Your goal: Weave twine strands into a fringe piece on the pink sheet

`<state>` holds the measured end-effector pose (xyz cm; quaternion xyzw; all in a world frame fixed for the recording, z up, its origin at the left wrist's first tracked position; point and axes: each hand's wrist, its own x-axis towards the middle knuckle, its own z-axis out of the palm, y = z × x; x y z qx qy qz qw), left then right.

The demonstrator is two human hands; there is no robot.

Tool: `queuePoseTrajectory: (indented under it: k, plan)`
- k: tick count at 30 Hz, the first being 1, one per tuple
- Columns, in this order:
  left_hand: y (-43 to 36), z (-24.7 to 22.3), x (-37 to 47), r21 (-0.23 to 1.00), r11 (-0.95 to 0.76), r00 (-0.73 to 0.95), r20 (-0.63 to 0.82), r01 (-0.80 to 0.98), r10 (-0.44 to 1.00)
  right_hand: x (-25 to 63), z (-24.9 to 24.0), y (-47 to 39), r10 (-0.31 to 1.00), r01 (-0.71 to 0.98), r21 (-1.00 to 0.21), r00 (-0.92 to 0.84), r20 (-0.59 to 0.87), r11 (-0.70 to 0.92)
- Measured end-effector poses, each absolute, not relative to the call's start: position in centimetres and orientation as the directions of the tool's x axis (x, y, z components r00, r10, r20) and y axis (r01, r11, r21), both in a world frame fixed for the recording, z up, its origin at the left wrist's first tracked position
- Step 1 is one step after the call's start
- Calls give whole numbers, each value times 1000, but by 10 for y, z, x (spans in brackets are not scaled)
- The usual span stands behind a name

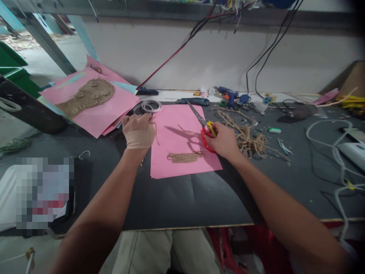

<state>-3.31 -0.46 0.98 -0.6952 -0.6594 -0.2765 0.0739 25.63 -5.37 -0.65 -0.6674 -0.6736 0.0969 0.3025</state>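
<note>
In my right hand (224, 140) are scissors (202, 120) with red and yellow handles, their blades pointing up and left above a pink sheet (176, 133). My left hand (138, 129), with a beige wrap around its palm and wrist, is closed at the sheet's upper left edge. A short piece of twine (156, 133) hangs beside its fingers; whether they grip it is hard to make out. Near the sheet's lower edge lies a small flat panel of coiled twine (184, 157).
Pink sheets with a larger twine shape (88, 95) lie at the back left. Tangled twine (251, 140) is right of my right hand. Behind are a cutter (196, 101), a blue glue gun (229, 95) and white rings (151, 106). White cables run at the far right.
</note>
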Motion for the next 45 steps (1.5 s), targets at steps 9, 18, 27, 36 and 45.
queuePoseTrajectory:
  k: [9, 18, 27, 36, 45]
  plan:
    - [-4, 10, -34, 275, -93, -48, 464, 957, 885, 255, -6, -55, 955, 830, -547, 66, 289, 108]
    - [-6, 11, -30, 354, -166, -39, 507, 921, 861, 254, -6, -55, 953, 835, -538, 63, 297, 113]
    - [-16, 12, -12, 350, -564, 316, 560, 748, 766, 251, -5, -57, 950, 730, -653, 16, 311, 202]
    - [-27, 13, 7, 399, -811, 632, 510, 427, 584, 238, 4, -71, 950, 543, -783, -103, 295, 302]
    - [-32, 16, 10, 373, -778, 625, 464, 506, 628, 235, 7, -74, 950, 585, -756, -94, 298, 295]
